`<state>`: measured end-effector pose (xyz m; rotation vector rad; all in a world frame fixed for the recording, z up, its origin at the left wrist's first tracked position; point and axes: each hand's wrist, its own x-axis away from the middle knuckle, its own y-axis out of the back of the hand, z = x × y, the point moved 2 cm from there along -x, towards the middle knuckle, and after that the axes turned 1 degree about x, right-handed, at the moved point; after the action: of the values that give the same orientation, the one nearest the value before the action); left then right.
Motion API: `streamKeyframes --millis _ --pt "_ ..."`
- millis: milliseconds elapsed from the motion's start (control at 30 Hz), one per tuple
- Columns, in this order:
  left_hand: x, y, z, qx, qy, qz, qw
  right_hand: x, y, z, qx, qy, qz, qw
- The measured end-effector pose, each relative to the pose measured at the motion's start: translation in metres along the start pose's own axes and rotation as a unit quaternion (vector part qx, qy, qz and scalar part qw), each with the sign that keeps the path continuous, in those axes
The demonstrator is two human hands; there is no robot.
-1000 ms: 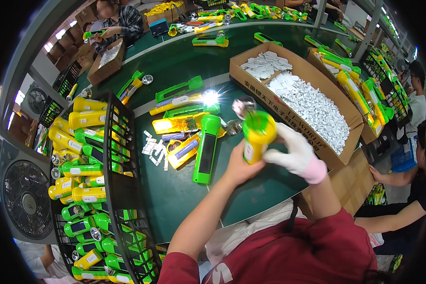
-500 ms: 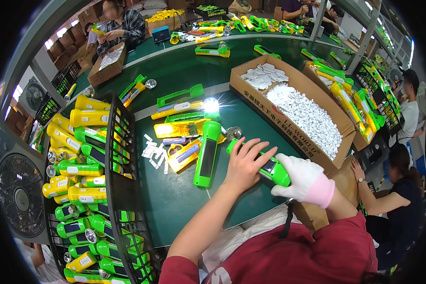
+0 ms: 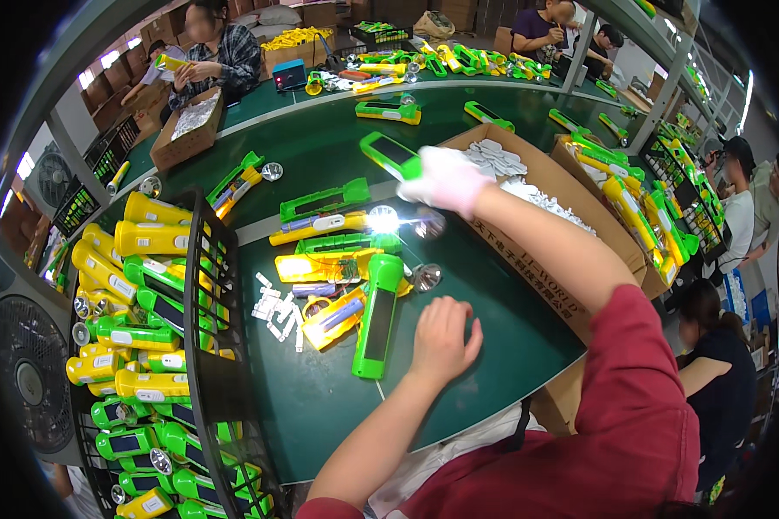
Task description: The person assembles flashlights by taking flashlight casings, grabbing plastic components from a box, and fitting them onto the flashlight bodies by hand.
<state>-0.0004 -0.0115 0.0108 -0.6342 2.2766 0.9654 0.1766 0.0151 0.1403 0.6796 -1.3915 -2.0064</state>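
My gloved right hand (image 3: 446,180) grips a green flashlight (image 3: 389,156) by its body, held above the green tabletop (image 3: 320,406) toward its far edge. It looks light, rigid, smooth plastic; mid-body seems safest. My bare left hand (image 3: 441,339) rests open, empty, beside another green flashlight (image 3: 376,316).

A green flashlight (image 3: 389,156) with a dark side panel, tilted, is held aloft above the green table.

torch (image 3: 389,154): green | glove (image 3: 446,180): white, perhaps pinkish | table (image 3: 502,337): dark green
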Motion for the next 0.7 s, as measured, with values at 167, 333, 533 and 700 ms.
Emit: streamKeyframes --millis 167,333,533,700 --pt "-0.005 0.000 0.002 0.014 0.000 0.019 1.000 -0.121 -0.055 0.002 0.032 -0.083 0.020 0.996" --pt "-0.005 -0.008 0.008 0.031 0.012 0.083 0.996 -0.188 -0.094 -0.014 0.031 -0.101 0.007 0.994" --pt "-0.004 -0.008 0.016 0.049 0.049 0.093 0.993 -0.240 -0.076 -0.011 0.126 -0.180 0.164 0.962" --pt "-0.011 -0.011 0.021 0.055 0.100 0.137 0.984 -0.306 -0.038 -0.097 0.224 -0.094 -0.010 0.970"
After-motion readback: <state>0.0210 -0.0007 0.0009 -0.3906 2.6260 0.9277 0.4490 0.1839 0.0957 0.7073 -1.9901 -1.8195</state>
